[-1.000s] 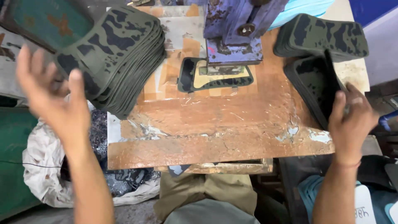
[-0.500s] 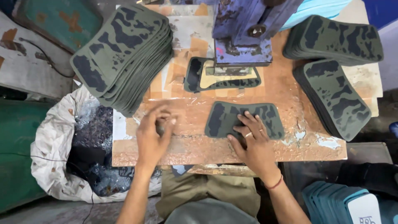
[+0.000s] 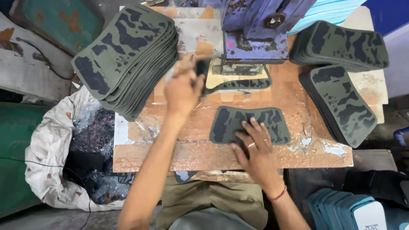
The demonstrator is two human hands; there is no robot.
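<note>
— On the worn wooden work table (image 3: 179, 149), what lies under the right hand (image 3: 255, 149)?

— A single flat, olive-green camouflage-patterned cut piece (image 3: 226, 123), shaped like a wide curved panel. It lies near the middle of the table, just in front of the blue metal press machine (image 3: 255, 30). The right hand rests on its near edge, palm down, fingers spread and pressing flat; it grips nothing.

— And the left hand (image 3: 183, 91)?

— It reaches toward the press base, where a cream-coloured cutting die with a dark camouflage piece (image 3: 238, 81) sits under the machine head. The hand is blurred. Its fingers look curled around something dark at the left end of the die, but I cannot tell whether they really hold it.

— What else is around?

— A tall fanned stack of the same camouflage pieces (image 3: 123, 59) stands at the table's left rear corner. Two more stacks are on the right: one at the back (image 3: 341, 44), one nearer (image 3: 341, 102), touching each other. Beside the table on the left, a white sack of dark scraps (image 3: 55, 145) sits on the floor. At the lower right is a pile of light blue sheets (image 3: 336, 206).
</note>
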